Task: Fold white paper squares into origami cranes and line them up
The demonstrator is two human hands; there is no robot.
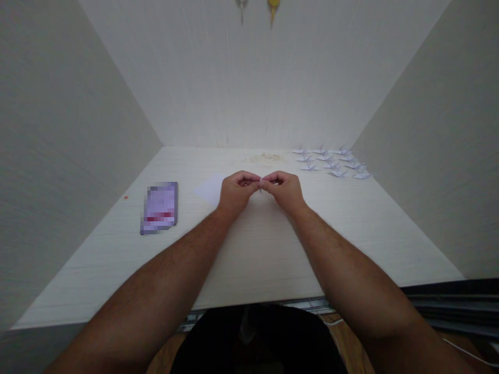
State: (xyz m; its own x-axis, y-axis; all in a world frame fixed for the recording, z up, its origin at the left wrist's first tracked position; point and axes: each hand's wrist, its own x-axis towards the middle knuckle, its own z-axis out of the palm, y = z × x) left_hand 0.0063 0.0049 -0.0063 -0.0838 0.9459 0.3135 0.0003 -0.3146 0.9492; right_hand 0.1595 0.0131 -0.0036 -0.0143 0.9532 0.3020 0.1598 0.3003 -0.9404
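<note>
In the middle of the white table, my left hand (237,192) and my right hand (285,191) meet, fingertips almost touching. Between them both hands pinch a small piece of folded white paper (261,182). Most of it is hidden by the fingers, so its shape is unclear. A flat white sheet of paper (208,189) lies beside my left hand and is partly covered by it. Several folded white paper cranes (331,162) stand in rows at the back right, beyond my right hand.
On the left of the table (265,259) lies a flat, blurred-out purple item with a dark edge (160,208). A tiny orange speck (126,197) is near the left wall. Walls close in the back and both sides. A brownish worn patch (265,157) marks the rear.
</note>
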